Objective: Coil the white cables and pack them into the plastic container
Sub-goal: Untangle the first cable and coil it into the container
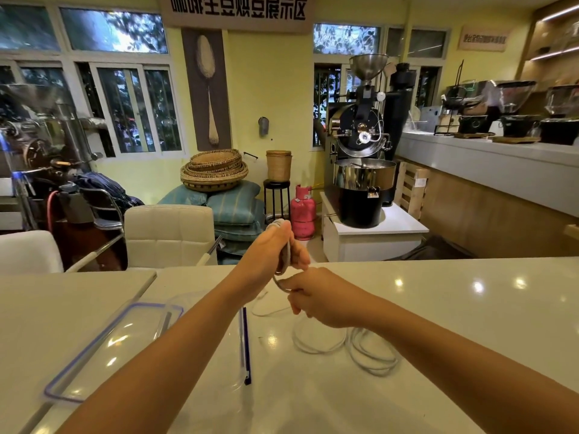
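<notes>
Head view, nearest first: 2 bare forearms reaching in from the bottom corners over a glossy white tabletop (438, 308). Left of the left forearm, a clear lid (109, 346) with a purple-blue seal, lying flat. Just beyond it, partly hidden behind that forearm and hard to make out, the clear plastic container (188, 296), with a dark blue strip (246, 346) along its right side. To the right of the container, partly under the right forearm, 2 loose coils of white cable (347, 344) lying side by side on the tabletop, touching or overlapping, cannot tell which. A little farther back, a thinner loose loop (266, 310), also on the tabletop. Above these and raised clear of the surface, left hand (269, 250) curled tight round a small bundle of cable (285, 255), with loops poking out above the fist. Just below and right of it, nearly touching, right hand (316, 297) with fingers curled, pinching the strand that curves down out of the bundle. Beyond the tabletop edge, 2 white padded chairs (169, 234). Farther back, woven baskets (214, 170) on stacked blue sacks, a pink gas cylinder (302, 214) and a black coffee roaster (363, 170) against a yellow wall.
</notes>
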`<control>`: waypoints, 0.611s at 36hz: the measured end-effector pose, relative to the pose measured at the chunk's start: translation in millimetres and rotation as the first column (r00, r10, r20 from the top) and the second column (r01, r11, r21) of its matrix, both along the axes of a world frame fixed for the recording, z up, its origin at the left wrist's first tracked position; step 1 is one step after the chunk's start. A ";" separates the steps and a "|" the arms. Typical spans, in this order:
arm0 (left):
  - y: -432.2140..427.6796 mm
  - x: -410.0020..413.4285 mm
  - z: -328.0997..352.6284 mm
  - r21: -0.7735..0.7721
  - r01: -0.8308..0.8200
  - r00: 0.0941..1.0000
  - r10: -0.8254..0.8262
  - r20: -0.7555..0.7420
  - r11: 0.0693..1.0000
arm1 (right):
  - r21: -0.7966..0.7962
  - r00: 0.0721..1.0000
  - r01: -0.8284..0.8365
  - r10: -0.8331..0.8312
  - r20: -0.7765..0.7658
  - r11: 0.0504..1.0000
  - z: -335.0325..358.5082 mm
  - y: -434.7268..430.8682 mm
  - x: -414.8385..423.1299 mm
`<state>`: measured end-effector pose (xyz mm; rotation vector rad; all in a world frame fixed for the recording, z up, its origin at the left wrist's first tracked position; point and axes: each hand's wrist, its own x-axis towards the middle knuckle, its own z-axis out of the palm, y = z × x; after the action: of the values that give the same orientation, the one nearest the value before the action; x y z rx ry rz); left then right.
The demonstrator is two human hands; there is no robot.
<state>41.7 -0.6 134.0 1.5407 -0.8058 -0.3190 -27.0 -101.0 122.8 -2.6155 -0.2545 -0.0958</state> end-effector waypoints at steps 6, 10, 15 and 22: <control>2.7 -4.5 -3.0 0.131 0.001 0.994 -0.016 0.112 0.991 | -0.049 0.994 -0.027 0.032 0.104 0.998 22.3 -6.9 -6.6; 6.7 -2.5 -6.0 0.176 0.062 0.996 -0.073 0.058 0.983 | -0.161 0.969 -0.073 0.108 0.221 0.984 35.1 -12.9 -12.9; 8.9 -7.1 -5.7 0.126 0.236 0.969 -0.222 -0.110 0.964 | -0.356 0.881 -0.093 0.243 0.406 0.930 37.4 -18.3 -14.2; 11.5 -10.4 -2.6 0.063 0.412 0.862 -0.366 -0.351 0.909 | -0.270 0.817 -0.146 0.270 0.510 0.952 31.3 -26.3 -12.9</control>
<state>31.3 10.9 131.4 1.3867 -0.8343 -0.9284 -39.9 -127.3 154.1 -2.6973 -0.7917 -0.7826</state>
